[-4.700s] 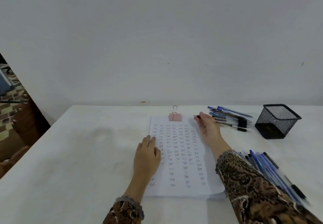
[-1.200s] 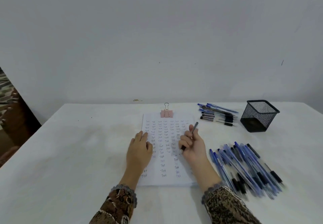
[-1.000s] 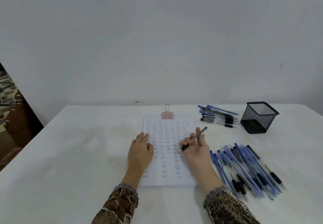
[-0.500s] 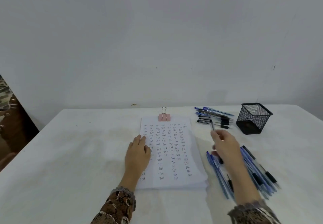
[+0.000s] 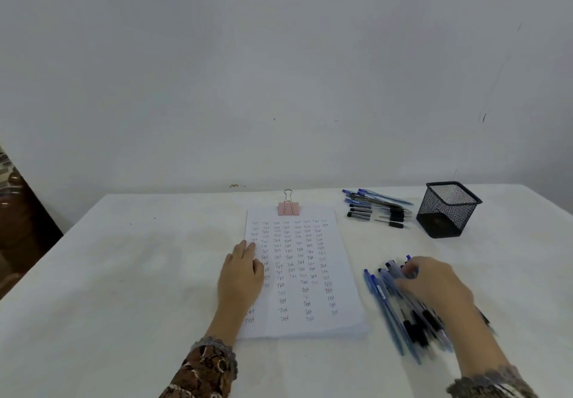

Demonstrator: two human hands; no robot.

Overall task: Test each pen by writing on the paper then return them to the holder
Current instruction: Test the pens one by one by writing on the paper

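A clipped stack of paper [image 5: 313, 323], covered in small written words, lies in front of me. My left hand [image 5: 241, 275] rests flat on its left edge. My right hand [image 5: 434, 284] is down on the near pile of blue and black pens [image 5: 393, 314] to the right of the paper. Its fingers curl round a blue pen [image 5: 409, 269] at the top of the pile; motion blur hides the exact grip. The black mesh holder [image 5: 446, 210] stands at the back right, and nothing shows inside it. A second row of pens [image 5: 376, 208] lies just left of the holder.
A pink binder clip [image 5: 289, 207] holds the top of the paper. The white table [image 5: 124, 273] meets a plain wall at the back. Its left edge drops off beside dark brown furniture [image 5: 18, 236].
My right hand stopped writing, lifted the grey pen off the paper and swung right, then came down on the near pen pile. My left hand stayed on the paper.
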